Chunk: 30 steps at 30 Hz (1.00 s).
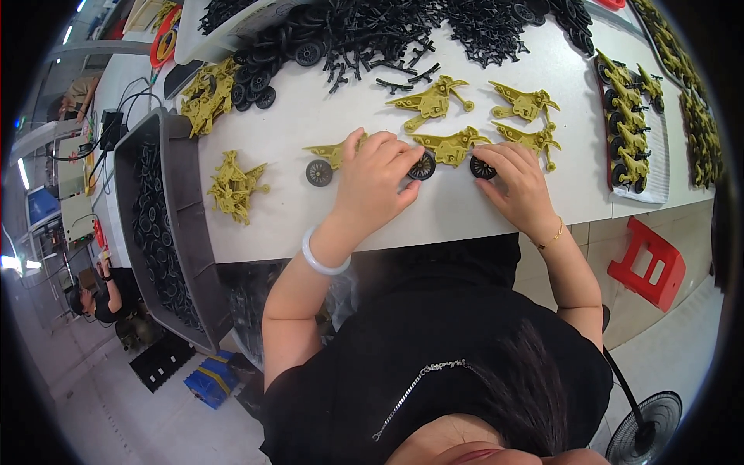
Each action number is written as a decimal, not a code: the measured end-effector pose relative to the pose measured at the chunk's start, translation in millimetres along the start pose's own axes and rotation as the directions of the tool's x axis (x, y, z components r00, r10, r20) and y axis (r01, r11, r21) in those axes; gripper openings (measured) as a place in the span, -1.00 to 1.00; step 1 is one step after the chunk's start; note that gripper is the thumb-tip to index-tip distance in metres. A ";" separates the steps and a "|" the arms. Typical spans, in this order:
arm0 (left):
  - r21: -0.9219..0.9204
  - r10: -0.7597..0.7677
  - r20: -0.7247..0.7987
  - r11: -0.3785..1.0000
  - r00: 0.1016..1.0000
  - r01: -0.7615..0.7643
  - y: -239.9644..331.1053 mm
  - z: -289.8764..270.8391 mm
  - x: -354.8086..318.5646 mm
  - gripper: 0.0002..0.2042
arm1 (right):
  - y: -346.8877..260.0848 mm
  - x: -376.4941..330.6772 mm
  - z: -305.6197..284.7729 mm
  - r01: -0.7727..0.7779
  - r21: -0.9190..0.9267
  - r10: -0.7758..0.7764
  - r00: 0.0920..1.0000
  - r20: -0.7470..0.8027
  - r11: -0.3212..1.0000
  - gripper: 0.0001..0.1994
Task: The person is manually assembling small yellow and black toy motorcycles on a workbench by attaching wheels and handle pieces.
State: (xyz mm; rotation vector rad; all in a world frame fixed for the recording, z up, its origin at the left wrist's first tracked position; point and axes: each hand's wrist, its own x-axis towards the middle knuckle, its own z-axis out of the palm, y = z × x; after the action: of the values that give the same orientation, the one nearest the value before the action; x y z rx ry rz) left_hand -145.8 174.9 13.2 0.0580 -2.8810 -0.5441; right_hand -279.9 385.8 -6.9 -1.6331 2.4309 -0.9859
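Both hands work over the white table (291, 226) in the head view: the left hand (373, 174) has its thumb and fingers curled about one black wheel (423, 165), and the right hand (521, 182) pinches a second wheel (482, 168) the same way. Between them lies a yellow-green frame (449, 146), a wheel at either end; whether the wheels are seated on it cannot be told. The left hand partly covers another frame (319, 151), with a spoked wheel (318, 173) below it. Close beyond the right hand's knuckles lies a third frame (530, 139), and two loose frames (428, 102) lie farther back. Toward the far edge, heaped tyres (283, 48) and small black connectors (387, 35) crowd the surface beside a white tub (225, 35). On the left are a stack of frames (208, 101), a smaller pile (235, 187) and a deep grey bin (186, 225) of black wheels against the table's side. To the right, a tray (659, 143) holds wheeled yellow pieces (629, 128). A red stool (649, 265) and a fan (645, 434) stand on the floor; another person (112, 298) is well apart, far left.
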 end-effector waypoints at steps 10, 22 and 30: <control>-0.143 -0.033 0.045 0.989 0.998 0.039 -6.1 -0.4 -16.5 -0.63 | -8.7 -8.0 3.7 -0.025 0.062 0.025 1.000 0.000 0.998 -0.53; 0.301 -0.186 -0.294 0.913 0.938 0.276 -83.2 -46.5 -10.4 -0.64 | 167.7 70.4 -90.3 -0.461 -0.745 0.226 0.887 -0.403 0.482 -0.64; 0.296 -0.445 -0.190 0.824 0.875 0.483 -160.4 -64.8 -5.9 -0.77 | 193.6 102.5 -63.9 -0.369 -0.666 0.263 0.929 -0.259 0.648 -0.76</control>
State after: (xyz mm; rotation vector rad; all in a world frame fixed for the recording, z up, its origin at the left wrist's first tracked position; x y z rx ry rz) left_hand -126.4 2.9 12.5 0.8385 -2.8041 -0.1023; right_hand -506.8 375.3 -28.1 -1.1679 3.2967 -0.0743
